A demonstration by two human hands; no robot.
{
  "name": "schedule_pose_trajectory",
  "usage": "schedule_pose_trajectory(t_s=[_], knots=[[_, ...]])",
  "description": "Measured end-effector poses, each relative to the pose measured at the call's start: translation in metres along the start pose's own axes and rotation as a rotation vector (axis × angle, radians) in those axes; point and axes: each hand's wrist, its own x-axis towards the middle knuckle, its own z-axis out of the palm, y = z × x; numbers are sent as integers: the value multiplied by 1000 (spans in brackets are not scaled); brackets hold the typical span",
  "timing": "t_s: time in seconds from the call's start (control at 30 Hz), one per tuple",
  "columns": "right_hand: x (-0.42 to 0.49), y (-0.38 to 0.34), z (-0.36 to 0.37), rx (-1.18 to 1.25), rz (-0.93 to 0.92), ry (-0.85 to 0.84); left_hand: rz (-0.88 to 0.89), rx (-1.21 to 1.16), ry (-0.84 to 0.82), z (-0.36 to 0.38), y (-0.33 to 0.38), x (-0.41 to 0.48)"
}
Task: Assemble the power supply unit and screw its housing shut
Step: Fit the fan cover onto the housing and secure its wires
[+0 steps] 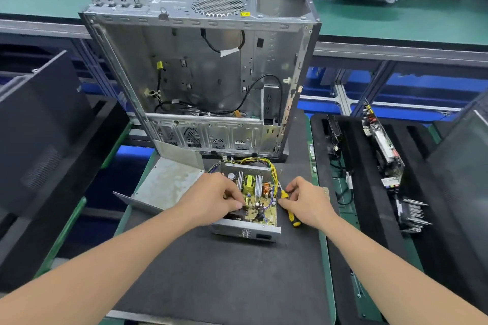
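Power supply unit (260, 192) sits open at the middle of the worktop (224, 272), its long axis running away from the person, with one loose cover (169, 185) just beside it on the left. The left grip (214, 196) curls down onto the circuit board; whether it pinches a part, I cannot tell. The right grip (303, 198) pinches the one screwdriver (290, 215), lying along the unit's right side. The cover is nearer the left grip. No screws show
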Motion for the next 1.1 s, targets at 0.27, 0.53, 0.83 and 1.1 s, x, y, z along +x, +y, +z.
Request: schedule_pose_trajectory(t_s=[0.27,0.53,0.83,1.1], knots=[[-5,3,1,0,-6,11,-31,-9,66,8,4,-14],[-6,2,1,-12,-13,4,-17,-138,40,4,5,-11],[-6,1,2,-47,-44,11,53,201,3,8,20,-7],[-5,2,3,-42,-46,5,77,289,-55,3,15,1]])
